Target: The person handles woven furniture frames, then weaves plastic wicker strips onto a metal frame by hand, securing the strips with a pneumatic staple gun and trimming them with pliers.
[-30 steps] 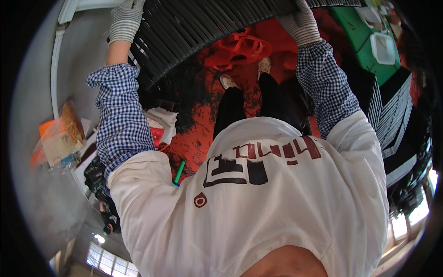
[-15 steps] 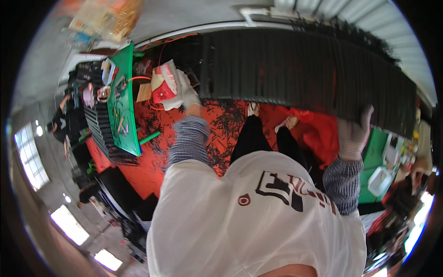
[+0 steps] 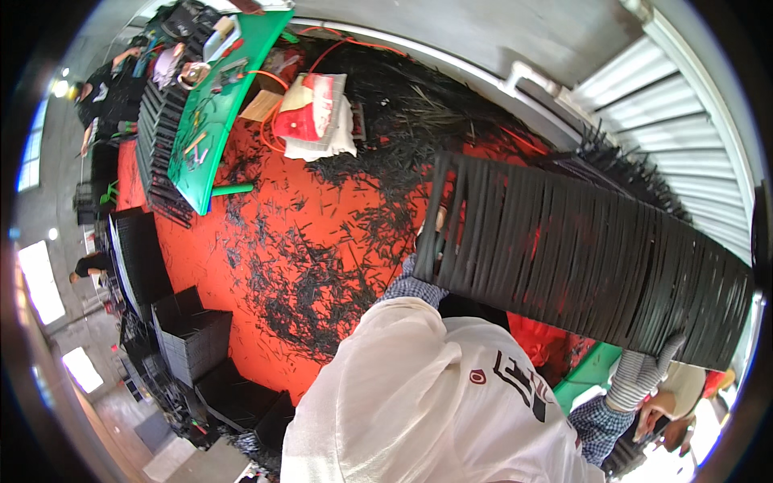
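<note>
A long black slatted panel, made of many narrow strips side by side, slants across the right half of the head view. My right hand, in a striped light glove, grips its near edge toward the right end, with the thumb up over the strips. At the panel's left end, my left forearm in a checked sleeve reaches in under the slats. That hand is mostly hidden behind them, but it holds up this end. Red shows through gaps between the strips.
Black offcuts litter the red floor. A green table with tools stands at left, near a white-and-red sack. Black crates line the lower left. Another person's hand is beyond my right hand; more people work far left.
My view has turned left. The panel's left end has come away from beside the sack and swung toward me, baring black strips along the wall. My left hand has gone behind the slats.
</note>
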Demonstrator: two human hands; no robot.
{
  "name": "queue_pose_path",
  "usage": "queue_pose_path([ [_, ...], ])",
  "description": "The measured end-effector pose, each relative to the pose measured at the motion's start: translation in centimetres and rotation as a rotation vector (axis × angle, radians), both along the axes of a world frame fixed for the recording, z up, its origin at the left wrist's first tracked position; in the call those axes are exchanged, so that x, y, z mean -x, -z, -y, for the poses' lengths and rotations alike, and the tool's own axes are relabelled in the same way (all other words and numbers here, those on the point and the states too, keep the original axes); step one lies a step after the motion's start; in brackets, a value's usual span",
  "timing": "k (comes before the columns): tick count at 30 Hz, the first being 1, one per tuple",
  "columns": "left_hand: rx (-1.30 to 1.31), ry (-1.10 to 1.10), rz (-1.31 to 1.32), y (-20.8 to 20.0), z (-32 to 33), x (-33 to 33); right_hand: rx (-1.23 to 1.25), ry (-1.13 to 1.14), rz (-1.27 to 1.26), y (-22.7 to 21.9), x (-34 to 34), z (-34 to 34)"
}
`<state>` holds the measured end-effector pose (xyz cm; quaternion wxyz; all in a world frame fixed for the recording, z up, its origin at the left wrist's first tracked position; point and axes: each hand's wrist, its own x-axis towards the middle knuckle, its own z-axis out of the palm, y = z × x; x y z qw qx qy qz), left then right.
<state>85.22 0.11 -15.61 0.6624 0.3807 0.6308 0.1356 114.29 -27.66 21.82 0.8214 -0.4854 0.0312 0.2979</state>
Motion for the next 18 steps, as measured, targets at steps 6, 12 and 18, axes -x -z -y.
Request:
queue_pose_path([
  [6,0.038,0.426,-0.089,-1.2,1.8,-1.0,0.283,0.119,0.244,-1.7,-0.6,-1.5],
  [12,-0.017,0.861,-0.161,-2.1,1.7,-2.7,0.498,0.162,0.510,-5.0,-1.3,-0.5],
  [18,-0.178,1.198,-0.135,-5.0,2.2,-3.6,0.931,-0.177,1.033,-7.1,-3.1,3.2],
])
